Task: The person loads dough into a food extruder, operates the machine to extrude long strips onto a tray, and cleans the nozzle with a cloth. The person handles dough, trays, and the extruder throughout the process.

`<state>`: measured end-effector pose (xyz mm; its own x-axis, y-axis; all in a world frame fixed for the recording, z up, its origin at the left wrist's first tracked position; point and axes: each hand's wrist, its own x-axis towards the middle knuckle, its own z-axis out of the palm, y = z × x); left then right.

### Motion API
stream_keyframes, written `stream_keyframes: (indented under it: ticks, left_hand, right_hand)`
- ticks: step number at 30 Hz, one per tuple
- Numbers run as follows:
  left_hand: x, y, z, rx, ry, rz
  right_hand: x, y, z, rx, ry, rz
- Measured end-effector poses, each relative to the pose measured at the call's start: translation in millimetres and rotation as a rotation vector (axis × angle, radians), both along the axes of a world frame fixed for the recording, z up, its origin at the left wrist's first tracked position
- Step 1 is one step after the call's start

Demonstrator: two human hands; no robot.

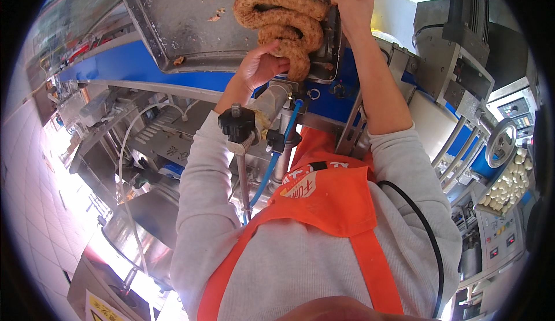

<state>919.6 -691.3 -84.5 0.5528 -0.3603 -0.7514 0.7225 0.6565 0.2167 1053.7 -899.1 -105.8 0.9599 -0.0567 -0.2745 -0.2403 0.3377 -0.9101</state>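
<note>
Brown food coil on a metal tray, near its right rim.
Machinery crowds both sides; a blue panel runs along the tray's near side, and raised edges leave open room left of the coil. The right hand pinches the right rim; the left hand, thumb and fingers apart, touches the coil's lower part. Crumbs dot the tray.

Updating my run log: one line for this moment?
left hand: touching brown lumpy food rope | right hand: gripping right edge of grey rectangular metal tray | rope: folded, mostly on tray
</note>
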Motion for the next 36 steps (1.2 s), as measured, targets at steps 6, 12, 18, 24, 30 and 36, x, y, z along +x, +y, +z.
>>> stream_keyframes:
  ticks: [6, 12, 18, 24, 30, 36]
  left_hand:
    - [2, -9, 4, -0.019, -0.067, 0.138]
    - [3, -7, -9, -0.027, -0.184, 0.253]
    - [10, -2, -6, 0.064, -0.278, 0.348]
    - [13, 14, -7, 0.084, -0.384, 0.426]
    - [20, 37, -8, 0.129, -0.415, 0.489]
    - [26, 57, -9, 0.186, -0.473, 0.517]
  right_hand:
    - [0, 0, -2, 0.02, -0.011, -0.005]
    - [0, -2, -4, 0.04, 0.05, 0.034]
    - [1, -2, -14, 0.104, -0.025, 0.014]
    - [0, -2, -16, 0.078, 0.002, 0.019]
    - [1, -4, -19, -0.044, -0.014, 0.021]
    - [0, -3, -8, 0.002, 0.028, 0.024]
